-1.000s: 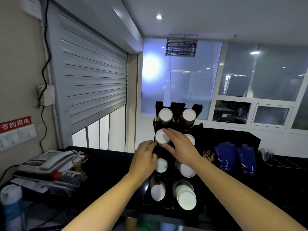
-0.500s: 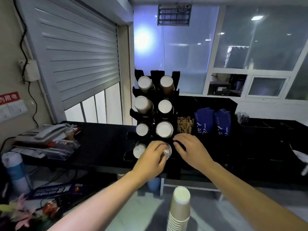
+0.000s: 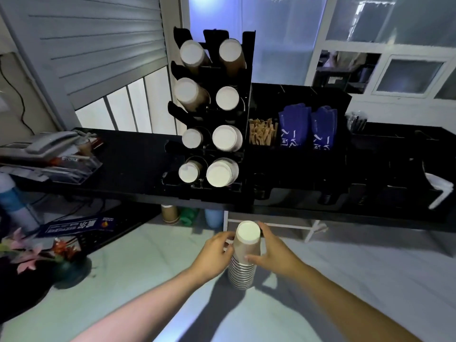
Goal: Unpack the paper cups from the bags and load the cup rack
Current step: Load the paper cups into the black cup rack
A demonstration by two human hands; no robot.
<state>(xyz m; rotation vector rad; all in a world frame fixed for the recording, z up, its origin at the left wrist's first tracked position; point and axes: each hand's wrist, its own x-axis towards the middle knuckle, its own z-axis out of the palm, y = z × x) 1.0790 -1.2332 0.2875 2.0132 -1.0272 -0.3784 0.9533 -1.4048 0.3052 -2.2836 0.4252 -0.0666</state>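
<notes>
Okay, fetching the next batch: the left hand (image 3: 217,253) grips the left side of the nested stack of brown paper cups (image 3: 244,259), standing base-up on the pale surface (image 3: 148,257) below the black counter (image 3: 128,154); the right hand (image 3: 275,253) clasps the other side, thumb across the front. Next, likely, lift it to the black tiered cup rack (image 3: 247,58) above.

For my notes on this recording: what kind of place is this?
Probably a coffee or drinks counter: a black cup rack loaded with paper cups, with wooden stirrers and blue packets beside it.
</notes>
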